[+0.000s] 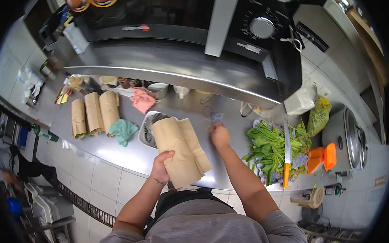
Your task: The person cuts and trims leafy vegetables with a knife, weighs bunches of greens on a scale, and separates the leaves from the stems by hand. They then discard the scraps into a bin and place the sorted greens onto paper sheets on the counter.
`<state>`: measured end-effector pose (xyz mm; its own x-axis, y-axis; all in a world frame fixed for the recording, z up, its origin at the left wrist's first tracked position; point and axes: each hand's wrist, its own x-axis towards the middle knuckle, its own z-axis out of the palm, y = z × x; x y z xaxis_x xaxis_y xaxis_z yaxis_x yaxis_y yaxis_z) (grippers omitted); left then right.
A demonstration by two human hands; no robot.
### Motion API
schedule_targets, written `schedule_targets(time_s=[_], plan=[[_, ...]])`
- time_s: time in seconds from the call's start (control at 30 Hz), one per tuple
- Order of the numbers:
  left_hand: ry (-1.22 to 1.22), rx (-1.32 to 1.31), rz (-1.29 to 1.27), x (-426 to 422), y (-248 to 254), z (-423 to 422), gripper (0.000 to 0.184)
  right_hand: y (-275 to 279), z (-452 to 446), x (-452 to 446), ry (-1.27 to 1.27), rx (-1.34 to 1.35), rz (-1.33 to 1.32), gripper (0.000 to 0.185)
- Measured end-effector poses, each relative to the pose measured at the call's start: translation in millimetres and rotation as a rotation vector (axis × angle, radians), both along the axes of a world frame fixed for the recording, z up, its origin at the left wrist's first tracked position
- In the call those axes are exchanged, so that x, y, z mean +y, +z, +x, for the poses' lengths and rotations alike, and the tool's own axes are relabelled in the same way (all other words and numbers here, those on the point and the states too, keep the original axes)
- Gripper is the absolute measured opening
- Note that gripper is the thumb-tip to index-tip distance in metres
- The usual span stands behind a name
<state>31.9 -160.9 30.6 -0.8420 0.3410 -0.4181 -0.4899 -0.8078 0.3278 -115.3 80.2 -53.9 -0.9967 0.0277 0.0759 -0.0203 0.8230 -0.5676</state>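
Observation:
My left hand (161,167) grips a brown paper roll (176,148) from its left side, thumb across the front. The roll is tilted, with a loose flap of paper along its right edge; whatever is inside it is hidden. On the steel counter, my right hand (220,136) is closed, fingertips down beside a tan rubber band (204,122). Whether the fingers pinch that band cannot be made out. Just above lie a dark rubber band (208,110) and a small bluish scrap (217,117). Behind the roll stands a white plastic tub (145,131), partly covered.
Three wrapped paper rolls (94,112) lie at the left, near a green cloth (123,131) and a pink cloth (142,100). At right, an orange-handled knife (287,156) rests on leafy greens (267,146). A microwave (155,19) stands on the shelf above.

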Motion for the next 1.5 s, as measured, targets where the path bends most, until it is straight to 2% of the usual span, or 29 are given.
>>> schedule_targets(time_s=[0.1, 0.13, 0.2, 0.23, 0.27, 0.3, 0.33, 0.37, 0.4, 0.53, 0.67, 0.73, 0.83, 0.87, 0.9, 0.97, 1.0, 1.13, 1.2, 1.23, 1.3, 1.33, 1.4, 1.43, 1.5], plan=[[-0.008, 0.015, -0.031, -3, 3, 3, 0.051, 2, -11, 1, 0.067, -0.122, 0.177, 0.016], [-0.018, 0.031, -0.053, -4, 8, 4, 0.05, -7, -17, 8, 0.092, -0.114, 0.185, 0.016], [0.01, 0.053, -0.071, -5, 16, 3, 0.048, 8, -17, 20, 0.11, -0.076, 0.116, 0.013], [0.041, 0.062, -0.057, -5, 17, 2, 0.047, 11, -15, 33, 0.121, 0.04, -0.068, 0.009], [0.1, 0.083, -0.064, -6, 19, -1, 0.047, 22, -12, 41, 0.063, 0.032, -0.166, 0.007], [0.07, 0.109, -0.023, -6, 20, -3, 0.047, 21, -10, 57, 0.149, 0.124, -0.351, 0.006], [0.033, 0.135, 0.015, -7, 22, -5, 0.047, 32, -4, 64, 0.11, -0.003, -0.708, 0.012], [0.073, 0.154, 0.008, -6, 25, -8, 0.047, 41, 1, 73, 0.099, -0.045, -0.909, 0.021], [0.048, 0.191, 0.042, -5, 28, -12, 0.048, 58, 8, 74, -0.021, -0.089, -0.96, 0.025], [0.022, 0.264, 0.099, 10, 34, -24, 0.05, 100, 30, 86, 0.059, -0.384, -1.487, 0.032], [-0.006, 0.312, 0.112, 18, 41, -26, 0.052, 131, 52, 67, 0.048, -0.433, -1.527, 0.034], [-0.016, 0.328, 0.13, 17, 40, -25, 0.052, 128, 56, 67, 0.108, -0.408, -1.361, 0.03], [-0.044, 0.358, 0.146, 14, 50, -20, 0.053, 80, 35, 83, 0.131, -0.414, -1.232, 0.024], [-0.055, 0.372, 0.145, 12, 54, -17, 0.054, 57, 19, 102, 0.261, -0.562, -1.189, 0.036], [-0.029, 0.383, 0.137, 11, 56, -16, 0.054, 64, 22, 85, 0.289, -0.571, -1.183, 0.036], [-0.057, 0.388, 0.168, 14, 56, -18, 0.055, 105, 56, 32, 0.221, -0.777, -1.384, 0.055], [-0.089, 0.44, 0.225, 16, 57, -18, 0.054, 101, 54, 27, 0.341, -0.753, -1.221, 0.08], [-0.181, 0.453, 0.33, 28, 50, -21, 0.06, 112, 46, 13, 0.523, -0.791, -1.321, 0.087], [-0.128, 0.511, 0.019, 27, 63, -13, 0.067, 124, 42, -4, 0.646, -0.817, -1.395, 0.092], [-0.122, 0.515, 0.017, 27, 71, -11, 0.067, 135, 45, -11, 0.654, -0.819, -1.391, 0.092], [-0.007, 0.555, -0.238, 31, 83, -8, 0.077, 159, 53, -20, 0.667, -0.573, -1.159, 0.093], [-0.009, 0.559, -0.236, 34, 85, -8, 0.077, 164, 55, -24, 0.666, -0.57, -1.158, 0.093], [0.136, 0.648, -0.391, 43, 89, -13, 0.083, 174, 59, -28, 0.545, -0.521, -1.182, 0.08], [0.105, 0.662, -0.389, 47, 90, -17, 0.083, 180, 63, -30, 0.526, -0.493, -1.195, 0.08], [0.298, 0.838, -0.896, 48, 92, -22, 0.082, 189, 69, -38, 0.556, -0.383, -1.148, 0.076]])
